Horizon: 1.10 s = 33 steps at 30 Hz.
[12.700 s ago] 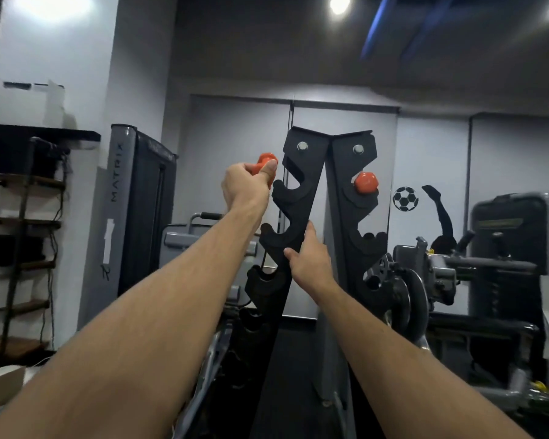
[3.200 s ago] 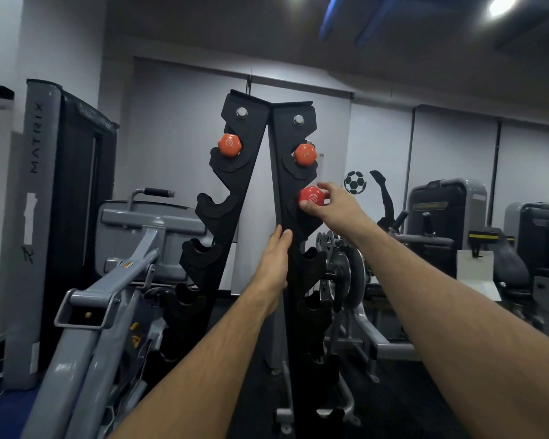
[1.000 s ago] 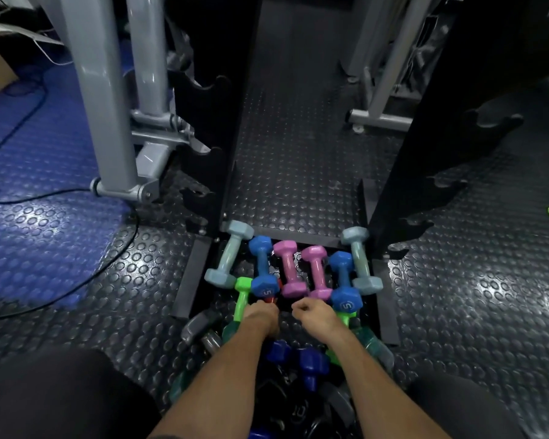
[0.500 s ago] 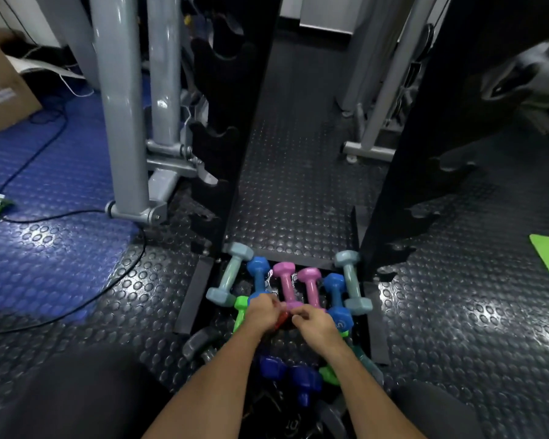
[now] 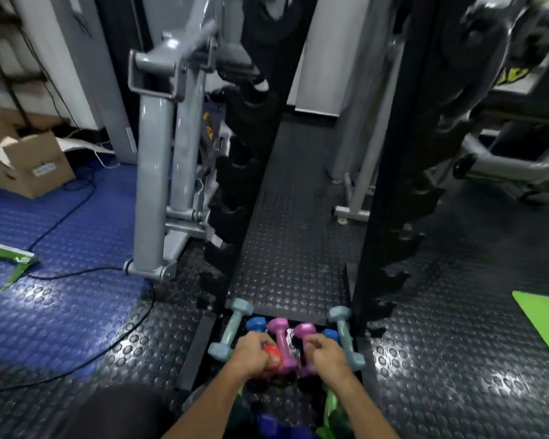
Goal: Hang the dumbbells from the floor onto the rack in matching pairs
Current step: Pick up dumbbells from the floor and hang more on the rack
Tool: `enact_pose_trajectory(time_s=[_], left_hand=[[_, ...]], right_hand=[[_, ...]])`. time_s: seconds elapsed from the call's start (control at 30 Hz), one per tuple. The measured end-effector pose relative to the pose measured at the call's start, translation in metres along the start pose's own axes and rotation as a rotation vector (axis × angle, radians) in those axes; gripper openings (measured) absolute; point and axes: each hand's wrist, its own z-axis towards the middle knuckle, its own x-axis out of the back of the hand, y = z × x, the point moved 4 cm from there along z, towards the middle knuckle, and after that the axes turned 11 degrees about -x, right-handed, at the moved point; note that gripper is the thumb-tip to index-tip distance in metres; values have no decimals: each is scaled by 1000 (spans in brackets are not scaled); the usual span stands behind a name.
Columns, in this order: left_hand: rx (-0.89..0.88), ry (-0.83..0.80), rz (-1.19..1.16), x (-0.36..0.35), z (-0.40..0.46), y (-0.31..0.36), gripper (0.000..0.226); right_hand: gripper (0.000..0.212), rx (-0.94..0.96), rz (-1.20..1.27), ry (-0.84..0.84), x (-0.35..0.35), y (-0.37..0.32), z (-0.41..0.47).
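The black rack rises in two notched uprights, left [image 5: 235, 201] and right [image 5: 390, 185]; its lower hooks are bare. Between their feet on the floor lie two grey-teal dumbbells [image 5: 232, 331], two blue ones [image 5: 255, 323] and two pink ones [image 5: 279, 337] side by side. More green [image 5: 330, 403] and dark blue [image 5: 270, 423] dumbbells lie nearer me. My left hand [image 5: 251, 353] is closed around a red dumbbell [image 5: 272, 359] just above the row. My right hand [image 5: 328, 353] hovers with curled fingers over the right pink dumbbell [image 5: 305, 331]; whether it grips anything is hidden.
A grey machine frame [image 5: 159, 172] stands close to the left upright. A cardboard box [image 5: 29, 166] and a black cable [image 5: 76, 274] lie on the blue mat to the left. A green mat [image 5: 545, 321] is at right. My dark-clad knee [image 5: 108, 413] is low left.
The view has tilted up, showing more of the rack. My hands have drawn apart, and the red dumbbell now shows in my left hand above the pink ones.
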Motion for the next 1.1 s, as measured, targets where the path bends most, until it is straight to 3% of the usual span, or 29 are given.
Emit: enact_pose_trajectory(time_s=[0.13, 0.3, 0.67, 1.0, 1.1], left_hand=[[-72, 87, -105, 31, -23, 32, 30], [-292, 229, -196, 85, -55, 91, 35], [-785, 512, -224, 211, -146, 257, 42], [-1015, 708, -330, 290, -209, 363, 43], [-1070, 751, -380, 309, -222, 393, 35]], right_hand=[[15, 175, 105, 95, 47, -63, -9], [25, 430, 160, 137, 101, -177, -43], [56, 727, 588, 15, 183, -400, -158], [79, 824, 616, -33, 228, -486, -218], [76, 834, 613, -58, 234, -494, -229]])
